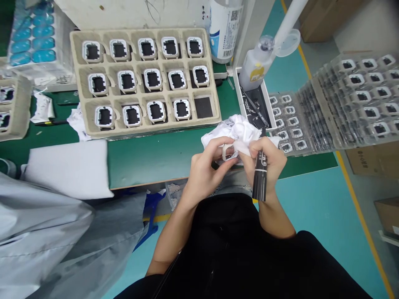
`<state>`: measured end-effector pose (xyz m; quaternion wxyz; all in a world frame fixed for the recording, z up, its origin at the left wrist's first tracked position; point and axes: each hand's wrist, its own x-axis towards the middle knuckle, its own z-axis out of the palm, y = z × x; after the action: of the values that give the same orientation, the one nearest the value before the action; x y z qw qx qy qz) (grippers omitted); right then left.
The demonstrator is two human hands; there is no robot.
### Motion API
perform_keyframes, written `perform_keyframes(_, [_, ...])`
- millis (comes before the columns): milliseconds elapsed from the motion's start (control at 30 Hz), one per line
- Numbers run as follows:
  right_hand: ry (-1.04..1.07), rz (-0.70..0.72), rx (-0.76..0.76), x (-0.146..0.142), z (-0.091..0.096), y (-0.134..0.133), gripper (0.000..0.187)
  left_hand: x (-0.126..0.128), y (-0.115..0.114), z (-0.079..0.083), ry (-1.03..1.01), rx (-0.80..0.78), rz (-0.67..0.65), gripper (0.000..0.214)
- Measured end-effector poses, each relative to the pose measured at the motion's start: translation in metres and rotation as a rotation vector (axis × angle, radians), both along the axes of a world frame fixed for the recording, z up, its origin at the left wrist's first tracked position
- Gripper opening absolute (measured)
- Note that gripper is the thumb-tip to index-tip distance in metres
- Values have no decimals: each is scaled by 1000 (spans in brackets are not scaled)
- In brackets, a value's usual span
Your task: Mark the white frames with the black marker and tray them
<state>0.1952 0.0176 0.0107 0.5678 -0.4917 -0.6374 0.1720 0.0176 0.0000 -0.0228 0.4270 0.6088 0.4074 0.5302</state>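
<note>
Between the thumb and fingers of my left hand [207,164] is a small white watch-case-like frame [229,152]. My right hand [268,160] is closed, with a black marker pen [260,176] tucked in it, cap end toward me. Its fingertips also pinch a piece of white cloth [243,146] against the frame's right side. More of the white cloth [238,128] lies bunched on the green table just beyond both hands. A pulp tray [215,118] ahead to the left carries several similar frames in its pockets; its near right pocket shows only a dark pad.
A small white box [273,124] holds a dispenser bottle [254,66] and dark pens. Stacked clear trays [339,99] of frames stand on the right. A large bottle [225,31] is at the back. White foam sheet [68,170] and a person's grey sleeve [37,232] are on the left.
</note>
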Motion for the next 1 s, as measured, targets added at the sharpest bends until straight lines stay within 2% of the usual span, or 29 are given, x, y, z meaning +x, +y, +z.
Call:
perform_keyframes(167, [42,-102,40,10,-1,1,68,-1,1,1,-113,-128,-36,59])
perform_keyframes(533, [61,-94,53,11,-14,3,43,-9,3,8,-261,-271,-166,64])
perform_keyframes(700, [56,-105,38,10,-13,2,43,-9,1,9,-272,-279,-153,67])
perform_keyframes(1000, [48,-123,65,8,-15,9,56,-8,-2,9,-291,-231,-167,65])
